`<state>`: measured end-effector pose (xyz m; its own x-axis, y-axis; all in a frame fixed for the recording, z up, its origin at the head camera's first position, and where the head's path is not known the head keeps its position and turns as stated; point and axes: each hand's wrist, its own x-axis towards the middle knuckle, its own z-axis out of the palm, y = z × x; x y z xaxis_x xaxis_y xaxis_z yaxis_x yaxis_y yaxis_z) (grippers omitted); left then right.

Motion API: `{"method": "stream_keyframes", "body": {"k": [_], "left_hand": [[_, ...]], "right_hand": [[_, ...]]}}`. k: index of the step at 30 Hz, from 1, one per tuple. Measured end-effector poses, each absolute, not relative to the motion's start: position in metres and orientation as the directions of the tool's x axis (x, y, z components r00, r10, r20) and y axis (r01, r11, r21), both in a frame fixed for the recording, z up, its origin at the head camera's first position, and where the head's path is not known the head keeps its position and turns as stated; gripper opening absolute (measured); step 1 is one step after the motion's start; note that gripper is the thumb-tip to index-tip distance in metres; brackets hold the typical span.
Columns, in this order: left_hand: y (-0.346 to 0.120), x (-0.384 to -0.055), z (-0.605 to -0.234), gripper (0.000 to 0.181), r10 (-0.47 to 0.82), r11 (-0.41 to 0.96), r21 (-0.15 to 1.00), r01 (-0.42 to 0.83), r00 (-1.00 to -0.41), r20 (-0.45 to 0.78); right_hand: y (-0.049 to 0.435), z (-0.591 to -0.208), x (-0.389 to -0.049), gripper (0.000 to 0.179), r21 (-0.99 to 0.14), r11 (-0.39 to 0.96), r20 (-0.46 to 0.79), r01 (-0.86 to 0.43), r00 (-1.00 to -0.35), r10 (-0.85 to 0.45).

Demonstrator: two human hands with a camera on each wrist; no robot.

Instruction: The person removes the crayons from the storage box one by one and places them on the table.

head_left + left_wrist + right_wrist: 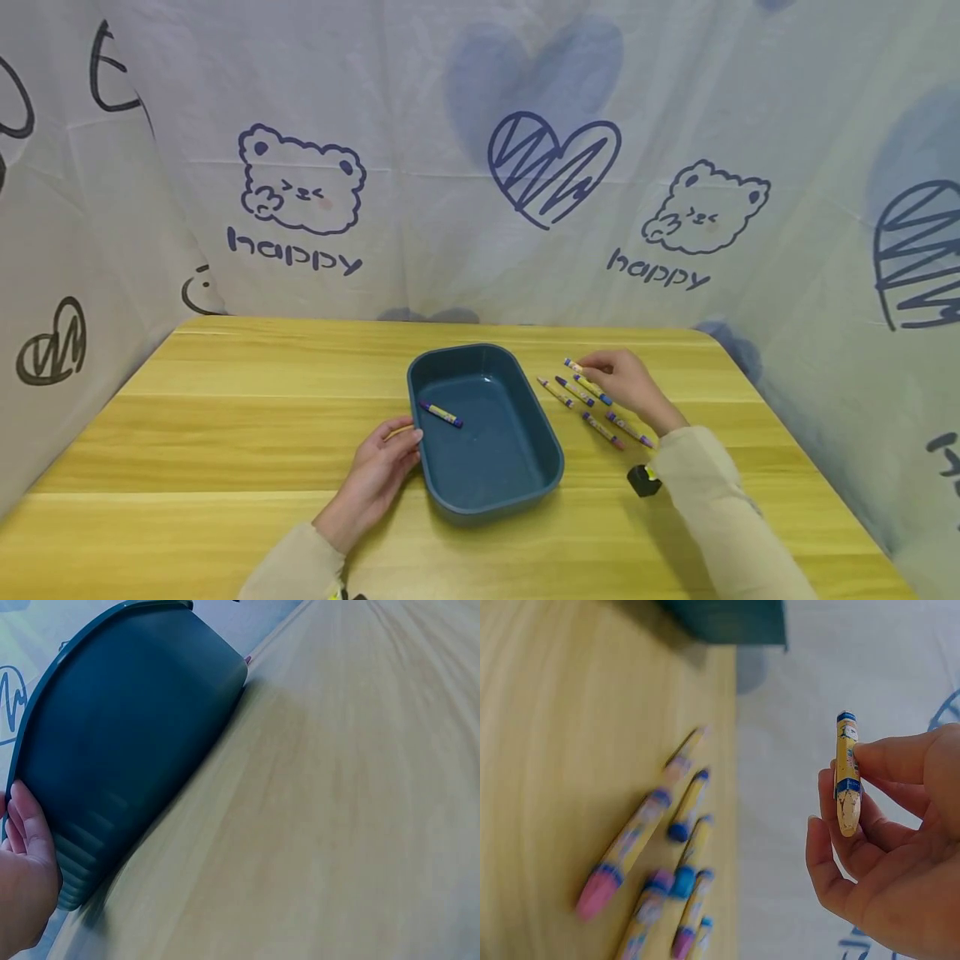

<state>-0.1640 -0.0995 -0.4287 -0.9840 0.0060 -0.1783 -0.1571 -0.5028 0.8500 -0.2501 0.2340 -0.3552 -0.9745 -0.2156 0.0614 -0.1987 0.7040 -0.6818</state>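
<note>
My left hand (378,471) grips the left rim of a dark teal plastic bin (489,493), as the left wrist view also shows, with the bin's outer wall (127,712) beside the fingers. Inside the bin lies one crayon (442,414) with a yellow wrapper and purple ends. To the right of the bin, my right hand (626,383) pinches a yellow-wrapped crayon (847,769) with blue bands and a pale tip between thumb and fingers, above the table. Several more crayons (602,431) in yellow wrappers lie loose on the table under and near that hand.
The wood-grain table (247,408) stretches out on both sides of the bin. White cloth (427,242) printed with bears and hearts hangs behind and at the sides. A small black device (643,481) sits at the right wrist.
</note>
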Motion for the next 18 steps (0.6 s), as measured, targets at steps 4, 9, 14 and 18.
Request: {"method": "stream_keyframes", "body": {"k": [4,9,14,18], "left_hand": [[-0.099,-0.164,-0.429,0.023,0.003,-0.505,0.850,-0.151,-0.985,-0.173],[-0.098,-0.164,-0.428,0.023,-0.001,-0.502,0.852,-0.152,-0.984,-0.177],[-0.098,-0.163,-0.428,0.022,-0.004,-0.500,0.853,-0.150,-0.984,-0.176],[-0.098,-0.163,-0.428,0.022,-0.009,-0.502,0.852,-0.150,-0.984,-0.178]], "right_hand": [[0.246,-0.365,-0.251,0.027,-0.668,0.727,0.036,-0.161,-0.982,-0.184],[0.260,-0.375,-0.248,0.026,-0.646,0.752,0.022,-0.131,-0.988,-0.153],[0.275,-0.387,-0.245,0.027,-0.638,0.764,-0.001,-0.102,-0.991,-0.133],[0.286,-0.395,-0.243,0.024,-0.618,0.776,0.020,-0.125,-0.989,-0.144]]}}
